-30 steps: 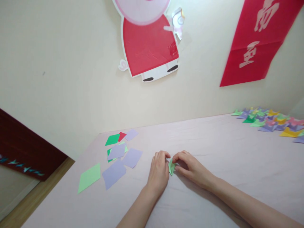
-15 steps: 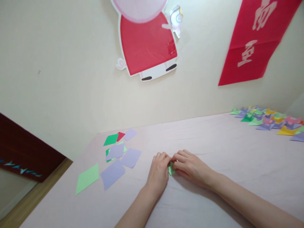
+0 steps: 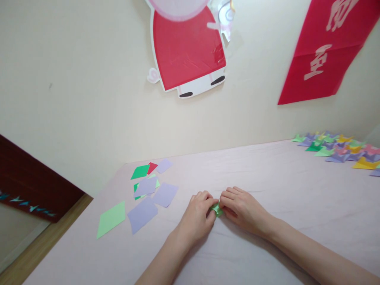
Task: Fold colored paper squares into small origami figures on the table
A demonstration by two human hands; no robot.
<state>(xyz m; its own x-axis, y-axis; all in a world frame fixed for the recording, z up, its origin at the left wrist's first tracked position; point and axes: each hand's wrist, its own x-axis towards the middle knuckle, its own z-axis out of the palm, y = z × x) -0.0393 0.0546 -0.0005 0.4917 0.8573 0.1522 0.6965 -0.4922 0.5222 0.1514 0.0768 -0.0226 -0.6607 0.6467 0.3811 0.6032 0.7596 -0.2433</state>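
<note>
A small folded piece of light green paper lies between my two hands on the pale pink table. My left hand pinches its left side with curled fingers. Its right side is pinched by my right hand, fingers bent and pressed together. Most of the paper is hidden by my fingertips. Both forearms reach in from the bottom of the view.
Loose flat sheets lie to the left: a light green sheet, several lilac sheets, a dark green sheet and a red sheet. A pile of folded coloured paper figures sits at the far right. The wall stands behind the table.
My hands have drawn closer together over the green paper, which now lies flatter and shows less. The view shifted slightly.
</note>
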